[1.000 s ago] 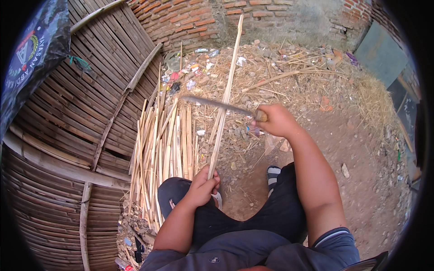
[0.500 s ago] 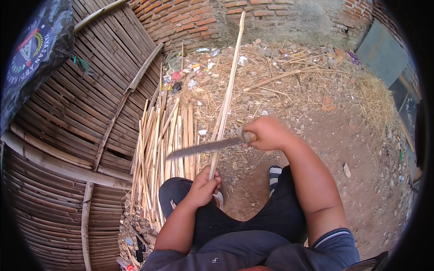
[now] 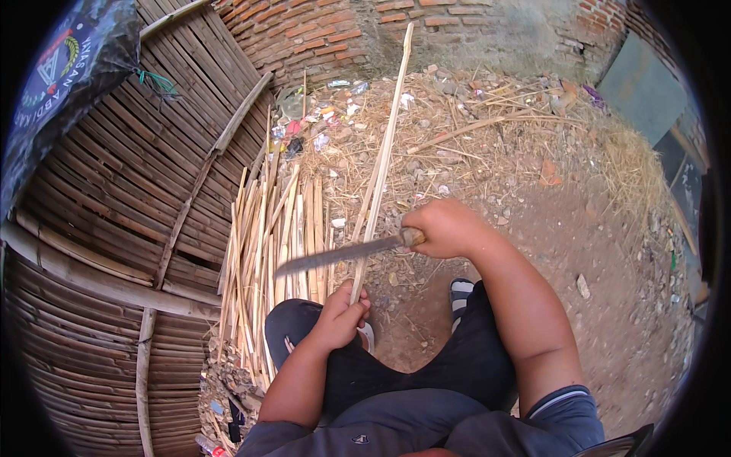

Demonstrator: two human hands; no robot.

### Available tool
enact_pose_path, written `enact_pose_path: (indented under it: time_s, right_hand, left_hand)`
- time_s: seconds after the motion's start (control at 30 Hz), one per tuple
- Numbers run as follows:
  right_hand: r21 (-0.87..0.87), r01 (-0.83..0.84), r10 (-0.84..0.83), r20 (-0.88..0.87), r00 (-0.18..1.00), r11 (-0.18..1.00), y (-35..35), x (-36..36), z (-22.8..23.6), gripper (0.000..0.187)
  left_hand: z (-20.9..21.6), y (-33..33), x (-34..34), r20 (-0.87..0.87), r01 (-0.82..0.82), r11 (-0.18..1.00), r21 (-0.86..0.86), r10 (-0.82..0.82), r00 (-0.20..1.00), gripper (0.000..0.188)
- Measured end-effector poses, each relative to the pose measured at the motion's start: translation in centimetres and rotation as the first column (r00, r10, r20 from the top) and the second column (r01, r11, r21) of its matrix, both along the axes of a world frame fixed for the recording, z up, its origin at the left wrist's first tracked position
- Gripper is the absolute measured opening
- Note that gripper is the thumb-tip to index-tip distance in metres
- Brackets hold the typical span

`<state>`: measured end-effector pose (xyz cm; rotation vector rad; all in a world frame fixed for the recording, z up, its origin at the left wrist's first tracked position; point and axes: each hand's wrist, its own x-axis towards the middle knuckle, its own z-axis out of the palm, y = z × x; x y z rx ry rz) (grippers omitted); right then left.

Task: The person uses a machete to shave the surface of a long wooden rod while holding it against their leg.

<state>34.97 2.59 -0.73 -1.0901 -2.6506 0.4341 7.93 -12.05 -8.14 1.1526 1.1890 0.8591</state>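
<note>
My left hand (image 3: 341, 316) is closed around the lower end of a long pale bamboo strip (image 3: 391, 126), just above my left knee. The strip slants up and away from me, its far tip near the brick wall. Along its lower half, a thinner sliver lies on the left side with a narrow gap between. In my right hand (image 3: 443, 227) is the wooden handle of a machete (image 3: 335, 257). Its dark blade points left and crosses the strip a little above my left hand; whether the edge touches the strip I cannot tell.
A pile of bamboo strips (image 3: 255, 266) lies left of my knees, beside a slatted bamboo wall (image 3: 99, 198). Rubble, straw and litter (image 3: 335, 114) cover the ground toward the brick wall (image 3: 487, 34). A grey panel (image 3: 641, 90) leans at the far right.
The machete and my right hand have shifted slightly left and down. The gap beside the thin sliver looks a little wider. My left hand keeps its hold.
</note>
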Motion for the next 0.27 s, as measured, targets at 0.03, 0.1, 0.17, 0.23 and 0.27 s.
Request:
enact_pose_path:
  time_s: [0.03, 0.1, 0.17, 0.23, 0.27]
  right_hand:
    - [0.033, -0.005, 0.002, 0.069, 0.998, 0.999, -0.4, -0.3, 0.4, 0.028]
    - [-0.057, -0.002, 0.000, -0.035, 0.999, 0.998, 0.3, 0.4, -0.2, 0.029]
    - [-0.115, 0.061, -0.075, -0.123, 0.990, 0.992, 1.4, 1.5, -0.8, 0.031]
    - [-0.136, 0.202, -0.225, -0.180, 0.958, 0.970, 2.6, 2.8, -0.6, 0.034]
    - [-0.216, 0.305, -0.345, -0.177, 0.922, 0.927, 2.8, 3.3, 0.3, 0.038]
  left_hand:
    - [0.2, -0.1, 0.0, -0.005, 0.000, 1.000, -0.003, 0.000, 1.000, 0.010]
    - [0.4, -0.1, 0.1, -0.042, 0.015, 1.000, 0.011, -0.015, 0.999, 0.010]
    - [0.4, -0.1, -0.1, -0.114, 0.041, 0.998, 0.039, -0.036, 0.993, 0.010]
    - [0.6, -0.1, -0.1, -0.100, 0.044, 0.999, 0.024, -0.041, 0.994, 0.010]
    - [0.6, 0.0, -0.1, -0.092, 0.047, 0.999, 0.016, -0.045, 0.995, 0.010]
